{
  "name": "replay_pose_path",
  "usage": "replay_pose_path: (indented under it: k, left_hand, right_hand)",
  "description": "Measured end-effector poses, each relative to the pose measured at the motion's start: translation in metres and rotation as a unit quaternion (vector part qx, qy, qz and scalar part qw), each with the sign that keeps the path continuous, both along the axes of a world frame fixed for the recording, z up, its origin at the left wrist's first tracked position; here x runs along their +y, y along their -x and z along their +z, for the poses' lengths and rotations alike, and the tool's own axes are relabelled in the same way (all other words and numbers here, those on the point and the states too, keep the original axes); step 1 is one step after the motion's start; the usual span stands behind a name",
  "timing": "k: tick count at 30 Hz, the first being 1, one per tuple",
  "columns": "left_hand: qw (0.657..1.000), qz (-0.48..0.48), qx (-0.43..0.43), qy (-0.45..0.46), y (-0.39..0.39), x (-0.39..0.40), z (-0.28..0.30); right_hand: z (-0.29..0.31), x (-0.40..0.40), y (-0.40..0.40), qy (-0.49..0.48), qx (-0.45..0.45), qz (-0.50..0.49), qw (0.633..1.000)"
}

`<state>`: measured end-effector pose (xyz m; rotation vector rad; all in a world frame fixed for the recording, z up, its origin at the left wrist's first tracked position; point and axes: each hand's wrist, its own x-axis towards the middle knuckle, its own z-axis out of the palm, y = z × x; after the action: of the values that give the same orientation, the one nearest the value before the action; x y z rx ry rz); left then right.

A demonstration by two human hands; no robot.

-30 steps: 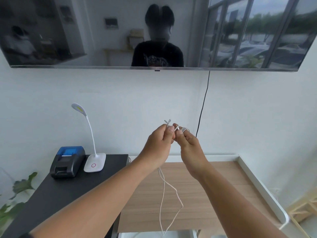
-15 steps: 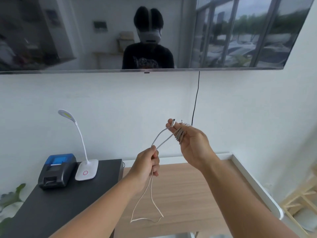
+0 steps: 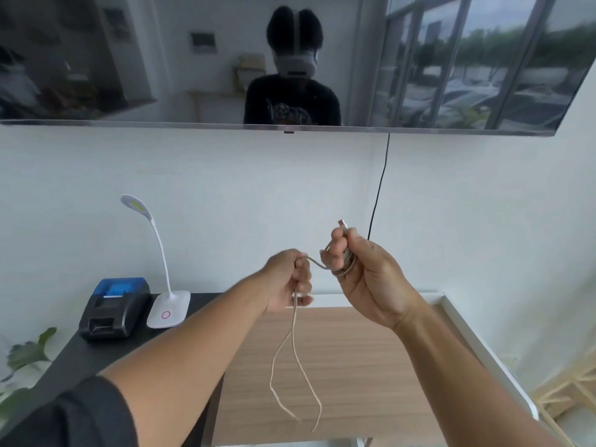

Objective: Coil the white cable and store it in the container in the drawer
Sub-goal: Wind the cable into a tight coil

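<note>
I hold the white cable (image 3: 295,346) in both hands above the wooden desk. My right hand (image 3: 367,272) grips several coiled turns of it, and a metal plug sticks up past the fingers. A short stretch of cable runs across to my left hand (image 3: 287,279), which is closed on it just to the left. Below the left hand the rest of the cable hangs down in a loose loop over the desk. No drawer or container is in view.
The wooden desk (image 3: 371,366) has a raised white rim on the right. A black side table (image 3: 96,356) on the left carries a small black and blue printer (image 3: 114,308) and a white desk lamp (image 3: 167,304). A wall screen (image 3: 161,59) hangs above with a black cord (image 3: 379,188) below it. Plant leaves (image 3: 25,353) poke in at far left.
My left hand has risen from low down to close beside the right hand, bringing more cable up. The hanging loop below is shorter. The view has shifted slightly.
</note>
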<state>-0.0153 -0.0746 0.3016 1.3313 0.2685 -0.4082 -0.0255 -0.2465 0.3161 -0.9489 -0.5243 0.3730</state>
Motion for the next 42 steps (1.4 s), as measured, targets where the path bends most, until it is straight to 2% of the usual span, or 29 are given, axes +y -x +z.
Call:
replay_pose_path:
  k: [2,5,9,13,16,20,21,24,26,27,29,32,37,42]
  left_hand:
    - [0.999,0.002,-0.028,-0.037,-0.008,0.008,0.020]
    - [0.986,-0.040,-0.088,-0.140,-0.013,0.014,0.047]
    - [0.948,-0.064,-0.162,-0.266,-0.007,0.008,0.068]
    - [0.903,-0.057,-0.245,-0.347,0.004,-0.002,0.070]
    - [0.870,-0.038,-0.298,-0.392,0.009,-0.005,0.069]
    - [0.881,-0.011,-0.297,-0.369,0.017,-0.005,0.070]
    - [0.870,-0.004,-0.304,-0.388,0.019,-0.005,0.071]
    - [0.784,0.021,-0.352,-0.511,0.027,-0.009,0.069]
    - [0.755,0.031,-0.377,-0.535,0.032,-0.014,0.061]
    - [0.757,0.035,-0.386,-0.526,0.035,-0.017,0.056]
    - [0.792,0.061,-0.391,-0.465,0.038,-0.021,0.049]
    - [0.844,0.095,-0.381,-0.365,0.035,-0.018,0.052]
    - [0.872,0.056,-0.372,-0.313,0.046,-0.021,0.048]
    - [0.934,0.061,-0.298,-0.187,0.060,-0.021,0.013]
  right_hand:
    - [-0.005,-0.002,0.002,0.068,-0.046,0.000,0.997]
    - [-0.013,-0.003,0.002,0.119,-0.061,-0.025,0.991]
    - [-0.019,0.003,0.003,0.223,-0.114,-0.122,0.960]
    - [-0.022,0.012,0.002,0.249,-0.125,-0.192,0.941]
    - [-0.021,0.016,0.002,0.256,-0.125,-0.206,0.936]
    - [-0.021,0.020,0.004,0.271,-0.144,-0.197,0.931]
    - [-0.021,0.021,0.004,0.263,-0.143,-0.201,0.933]
    - [-0.017,0.026,0.007,0.236,-0.128,-0.204,0.941]
    - [-0.011,0.028,0.008,0.209,-0.111,-0.200,0.951]
    - [-0.007,0.028,0.007,0.180,-0.099,-0.199,0.958]
    - [-0.004,0.026,0.004,0.132,-0.087,-0.193,0.968]
    - [-0.002,0.024,0.004,0.138,-0.092,-0.179,0.970]
    - [-0.007,0.013,-0.002,0.141,-0.090,-0.204,0.965]
    - [0.006,-0.001,-0.014,0.006,0.018,-0.257,0.966]
